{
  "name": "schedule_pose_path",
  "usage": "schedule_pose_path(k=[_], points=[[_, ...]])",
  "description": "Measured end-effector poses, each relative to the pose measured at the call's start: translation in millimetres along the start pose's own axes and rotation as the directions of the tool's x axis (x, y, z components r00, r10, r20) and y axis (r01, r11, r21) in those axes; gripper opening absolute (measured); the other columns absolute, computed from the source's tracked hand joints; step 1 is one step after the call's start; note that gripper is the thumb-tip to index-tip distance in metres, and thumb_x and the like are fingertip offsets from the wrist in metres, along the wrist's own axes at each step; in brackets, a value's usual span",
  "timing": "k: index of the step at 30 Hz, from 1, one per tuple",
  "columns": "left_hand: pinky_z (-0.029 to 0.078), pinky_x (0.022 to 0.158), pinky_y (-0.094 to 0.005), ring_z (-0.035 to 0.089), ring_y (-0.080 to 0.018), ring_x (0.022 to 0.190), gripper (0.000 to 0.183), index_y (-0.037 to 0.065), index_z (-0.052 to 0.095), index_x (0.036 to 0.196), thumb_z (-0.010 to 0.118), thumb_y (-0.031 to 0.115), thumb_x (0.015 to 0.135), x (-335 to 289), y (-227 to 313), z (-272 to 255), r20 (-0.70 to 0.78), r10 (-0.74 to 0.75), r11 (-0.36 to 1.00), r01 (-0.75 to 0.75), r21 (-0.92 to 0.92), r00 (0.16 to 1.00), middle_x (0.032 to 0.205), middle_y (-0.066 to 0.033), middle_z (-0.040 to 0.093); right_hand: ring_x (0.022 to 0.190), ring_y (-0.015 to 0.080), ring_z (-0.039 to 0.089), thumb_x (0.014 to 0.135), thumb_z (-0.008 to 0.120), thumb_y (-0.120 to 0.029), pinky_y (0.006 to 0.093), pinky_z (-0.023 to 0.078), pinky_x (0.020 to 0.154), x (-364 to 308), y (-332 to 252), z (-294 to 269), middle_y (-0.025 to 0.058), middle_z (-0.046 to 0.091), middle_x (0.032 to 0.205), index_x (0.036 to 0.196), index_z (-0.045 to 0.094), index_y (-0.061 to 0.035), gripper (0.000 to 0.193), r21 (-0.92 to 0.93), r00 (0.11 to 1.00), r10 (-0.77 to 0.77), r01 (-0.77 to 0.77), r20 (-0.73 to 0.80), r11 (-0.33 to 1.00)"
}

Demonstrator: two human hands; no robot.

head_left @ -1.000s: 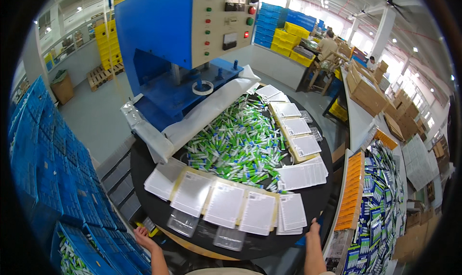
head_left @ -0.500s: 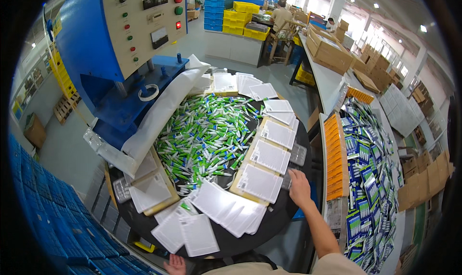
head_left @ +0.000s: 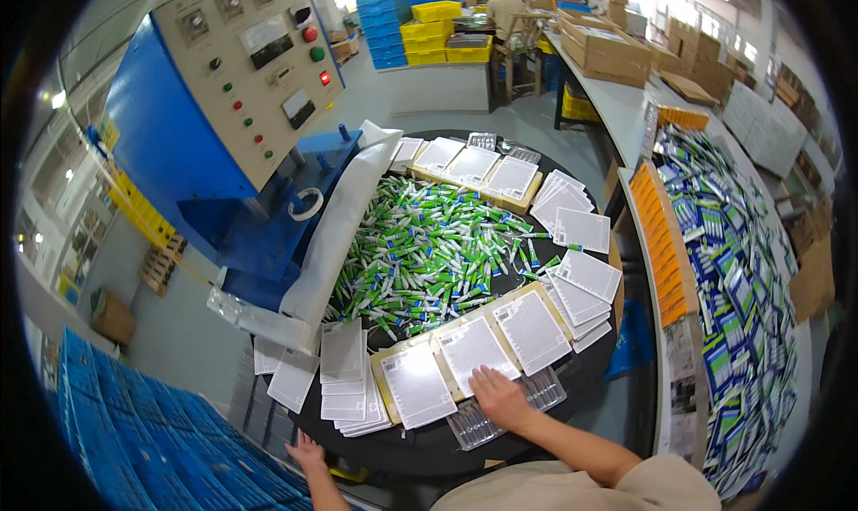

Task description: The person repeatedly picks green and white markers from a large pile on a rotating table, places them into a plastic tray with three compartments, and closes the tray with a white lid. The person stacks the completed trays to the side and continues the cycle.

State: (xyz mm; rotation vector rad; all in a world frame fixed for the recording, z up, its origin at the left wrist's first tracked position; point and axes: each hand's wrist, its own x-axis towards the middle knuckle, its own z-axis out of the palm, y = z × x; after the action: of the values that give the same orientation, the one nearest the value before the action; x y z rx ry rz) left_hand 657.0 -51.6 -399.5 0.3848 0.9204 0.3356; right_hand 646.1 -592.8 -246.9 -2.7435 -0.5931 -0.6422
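In front of me is a round black turntable (head_left: 514, 444). A cream-coloured fixture (head_left: 435, 350) on its near side carries three white cards with printed outlines. My right hand (head_left: 499, 398) lies with its fingers stretched over the near edge of the middle card (head_left: 474, 350); whether it presses or only touches, I cannot tell. Clear plastic blister trays (head_left: 474, 424) stick out from under the fixture beside this hand. Low at the left, off the table's edge, my left hand (head_left: 308, 454) is empty with fingers apart. Small green-and-white tubes (head_left: 429, 252) are heaped mid-table.
A blue press machine (head_left: 188, 126) with a button panel stands left, a white sheet (head_left: 344, 234) hanging beside it. Loose white cards (head_left: 344, 395) lie around the rim. Blue crates (head_left: 170, 422) are at lower left. A side table at right holds an orange-edged box (head_left: 661, 243) and packaged goods (head_left: 733, 296).
The turntable has turned clockwise, bringing the three-card fixture from the right side round to the front. My right hand has moved left and nearer with it. The view has shifted too.
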Motion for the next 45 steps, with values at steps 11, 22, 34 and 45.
schedule_pose_path(k=[11,22,34,45], points=[[0.047,0.103,-0.0408,0.058,-0.0296,0.111,0.03,-0.003,0.055,0.124,0.057,0.021,0.105,-84,-71,87,0.506,0.799,-0.055,-0.798,0.601,0.326,0.119,-0.017,0.058,0.128,0.0336,0.059,0.087,0.065,-0.019,0.0462,0.047,0.107,-44,38,-6,0.0208,0.061,0.137,0.125,0.064,0.0032,0.045,-0.202,0.978,0.149,-0.118,0.146,0.972],[0.02,0.119,-0.0676,0.038,-0.037,0.145,0.081,0.003,0.052,0.144,0.071,0.057,0.086,-200,-196,142,0.753,-0.62,-0.671,-0.646,-0.365,0.219,0.153,-0.0173,0.046,0.116,0.0388,0.066,0.09,0.062,-0.019,0.046,0.056,0.094,-21,47,-10,0.0267,0.067,0.124,0.123,0.063,0.0081,0.043,-0.297,0.972,0.016,0.056,0.235,0.953],[0.048,0.1,-0.0491,0.063,-0.0359,0.117,0.054,0.002,0.063,0.125,0.071,0.042,0.09,-200,-144,161,0.758,-0.652,-0.555,-0.694,-0.459,0.021,0.125,-0.0161,0.066,0.078,0.0241,0.074,0.091,0.064,-0.014,0.0361,0.059,0.062,33,110,-142,0.0069,0.06,0.143,0.096,0.069,-0.0105,0.008,0.358,0.991,0.132,-0.129,0.015,0.925],[0.05,0.096,-0.0454,0.064,-0.043,0.109,0.035,-0.004,0.062,0.13,0.053,0.017,0.105,-366,-259,258,0.845,-0.479,-0.096,-0.943,-0.317,-0.236,0.122,-0.0246,0.067,0.095,0.033,0.069,0.095,0.063,-0.018,0.0422,0.056,0.078,-40,94,-131,0.0132,0.059,0.127,0.098,0.068,-0.0053,0.014,0.664,0.947,0.219,-0.321,0.235,0.676]])
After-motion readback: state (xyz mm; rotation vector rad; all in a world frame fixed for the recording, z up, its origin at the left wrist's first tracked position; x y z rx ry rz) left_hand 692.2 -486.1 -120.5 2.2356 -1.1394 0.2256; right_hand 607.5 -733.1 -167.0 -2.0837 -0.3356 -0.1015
